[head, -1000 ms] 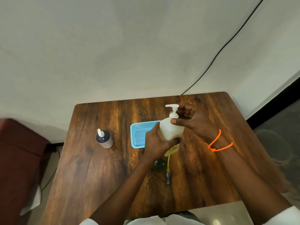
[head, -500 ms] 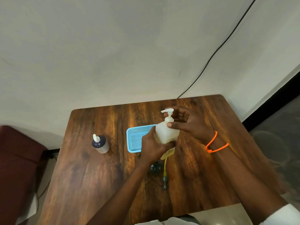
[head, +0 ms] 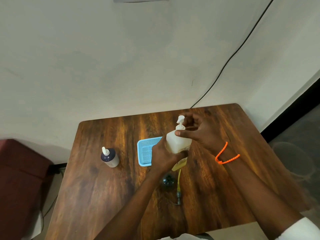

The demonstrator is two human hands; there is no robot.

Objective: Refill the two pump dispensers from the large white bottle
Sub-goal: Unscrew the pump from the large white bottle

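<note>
Since the earlier frame, the pump head on the cream-white plastic pump dispenser (head: 178, 142) is turning, its nozzle now pointing left and away. The left hand (head: 164, 155) is clenching the dispenser's body above the middle of the dark wooden bench (head: 107, 187), and the right hand (head: 199, 132) is pinching its neck with curled fingers (head: 180, 133). Bare bench is lying open to the left and front. The light-blue plastic mesh basket (head: 144, 153) is sitting just behind the left hand, nothing showing in its visible part. A dark-navy pump bottle (head: 110, 157) is standing apart, upright.
</note>
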